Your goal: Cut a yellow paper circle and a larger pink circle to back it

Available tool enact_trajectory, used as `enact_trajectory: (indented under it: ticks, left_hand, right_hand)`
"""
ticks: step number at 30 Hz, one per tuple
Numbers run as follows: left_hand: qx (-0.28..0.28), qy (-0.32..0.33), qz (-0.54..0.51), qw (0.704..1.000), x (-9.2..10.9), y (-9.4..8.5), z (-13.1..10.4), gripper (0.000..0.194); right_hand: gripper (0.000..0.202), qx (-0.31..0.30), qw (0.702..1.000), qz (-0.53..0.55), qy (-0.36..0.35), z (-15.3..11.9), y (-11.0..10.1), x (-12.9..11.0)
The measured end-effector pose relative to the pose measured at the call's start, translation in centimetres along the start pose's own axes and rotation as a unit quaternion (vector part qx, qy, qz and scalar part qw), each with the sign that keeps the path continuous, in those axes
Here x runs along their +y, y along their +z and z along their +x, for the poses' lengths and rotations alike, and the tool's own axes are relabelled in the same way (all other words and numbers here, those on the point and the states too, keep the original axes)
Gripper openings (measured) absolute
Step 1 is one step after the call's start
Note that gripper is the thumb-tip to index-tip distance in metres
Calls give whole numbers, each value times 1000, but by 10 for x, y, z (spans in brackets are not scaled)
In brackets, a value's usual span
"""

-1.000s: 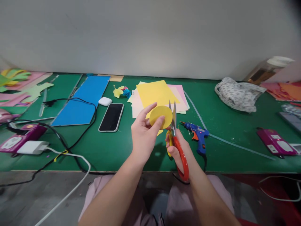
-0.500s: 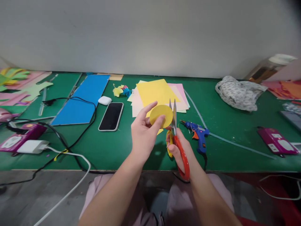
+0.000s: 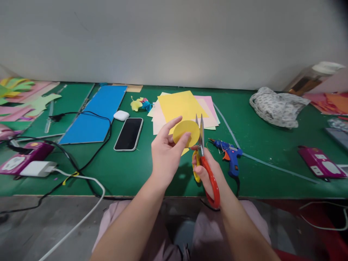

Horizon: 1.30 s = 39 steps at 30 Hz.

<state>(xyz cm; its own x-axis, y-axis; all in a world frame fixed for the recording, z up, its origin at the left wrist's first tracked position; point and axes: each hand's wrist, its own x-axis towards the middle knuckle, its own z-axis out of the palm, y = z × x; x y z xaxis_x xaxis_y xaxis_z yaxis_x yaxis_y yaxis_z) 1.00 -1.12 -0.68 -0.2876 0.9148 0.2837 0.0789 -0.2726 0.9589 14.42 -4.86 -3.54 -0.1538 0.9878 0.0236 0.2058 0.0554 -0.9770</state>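
Observation:
A round piece of yellow paper [image 3: 187,129] is pinched in my left hand [image 3: 167,156], with the thumb lying across its front. My right hand [image 3: 210,168] grips red-handled scissors [image 3: 213,185], fingers through the loops. The two blades point away from me and stand slightly apart, right at the paper's right edge. A curled strip of yellow paper [image 3: 196,175] hangs beside the scissors, near my right fingers. Behind my hands lies a stack of coloured sheets with a yellow sheet [image 3: 182,103] on top.
A blue glue gun [image 3: 230,156] lies just right of my right hand, beside a clear glue stick strip [image 3: 272,166]. To the left are a phone [image 3: 129,134], a white earbud case [image 3: 121,115], a blue board [image 3: 92,117], cables and a purple power strip [image 3: 27,159].
Almost nothing differs. Both hands, the paper circle and the scissors keep their places; the view has shifted very slightly.

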Motion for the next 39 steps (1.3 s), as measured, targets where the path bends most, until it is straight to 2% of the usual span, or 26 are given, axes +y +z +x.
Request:
enact_trajectory:
  ticks: [21, 39]
  left_hand:
    - [13, -4, 0, 1000, 0, -3, 2, 47]
    - [24, -6, -30, 999, 3, -5, 5, 45]
  right_hand:
    - [68, -18, 1000, 2, -19, 0, -1, 2]
    - [70, -28, 1000, -4, -2, -1, -1, 1]
